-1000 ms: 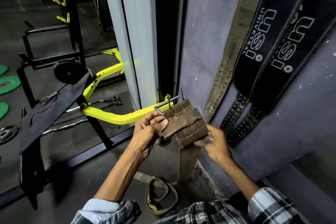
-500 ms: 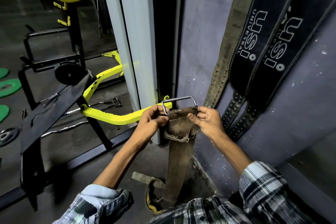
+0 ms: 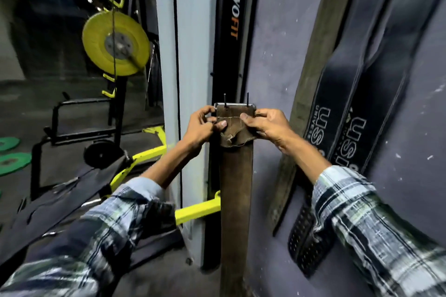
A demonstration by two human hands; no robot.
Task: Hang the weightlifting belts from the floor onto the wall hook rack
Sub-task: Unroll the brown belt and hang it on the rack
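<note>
Before the purple-grey wall (image 3: 277,60), at chest height in the head view, a brown leather belt (image 3: 236,190) is held up by its buckle end between both hands. The metal buckle (image 3: 234,105) lies across the top of the belt, level, with two dark prongs standing upright from its bar. The left hand (image 3: 199,126) is placed at the left edge of the belt's folded end, just below the buckle; its fingers are curled and the leather is pinched between thumb and fingertips. The right hand (image 3: 266,125) is set at the right edge, its thumb pressed flat on the front of the fold and its fingers wrapped behind it. The belt is thus framed by the two hands at its top, while the long strap hangs straight down between the forearms and is cut off by the lower edge of the picture. Both arms are covered by plaid sleeves (image 3: 376,224).

To the right of the held belt, an olive-brown belt (image 3: 313,60) and two black belts (image 3: 376,94) printed with white letters are seen hanging against the wall, slanted in the wide-angle picture. To the left, a white pillar (image 3: 190,43) is seen, and beyond it a yellow weight plate (image 3: 115,43), a yellow machine frame (image 3: 198,208) and green plates (image 3: 14,160) on the floor.
</note>
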